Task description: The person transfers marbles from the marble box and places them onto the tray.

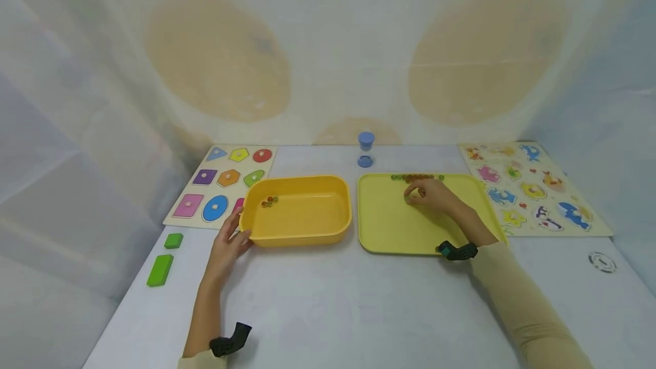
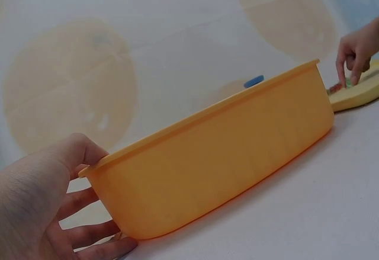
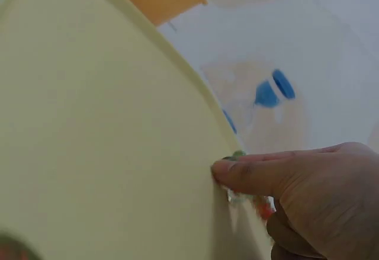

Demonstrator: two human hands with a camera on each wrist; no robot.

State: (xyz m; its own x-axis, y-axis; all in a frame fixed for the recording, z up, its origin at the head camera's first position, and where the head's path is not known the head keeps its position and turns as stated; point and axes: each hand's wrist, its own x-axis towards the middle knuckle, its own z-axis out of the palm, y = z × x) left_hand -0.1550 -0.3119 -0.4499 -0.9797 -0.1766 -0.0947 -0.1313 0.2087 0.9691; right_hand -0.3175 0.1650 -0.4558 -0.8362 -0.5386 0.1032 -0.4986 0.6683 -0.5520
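Note:
My left hand holds the left end of a deep orange-yellow plastic tub. In the left wrist view its thumb lies at the rim and its fingers rest against the outer wall. A few small red and green marbles sit inside the tub near its left side. Over a shallow pale-yellow tray, my right hand pinches a small green marble between thumb and forefinger, largely hidden by the fingertips. A row of red and green marbles lies along the tray's far edge, just beyond this hand.
A blue-capped sand timer stands behind, between tub and tray. A shape puzzle board lies at left, a sea-animal puzzle board at right. Two green blocks are on the left; a white round chip lies far right.

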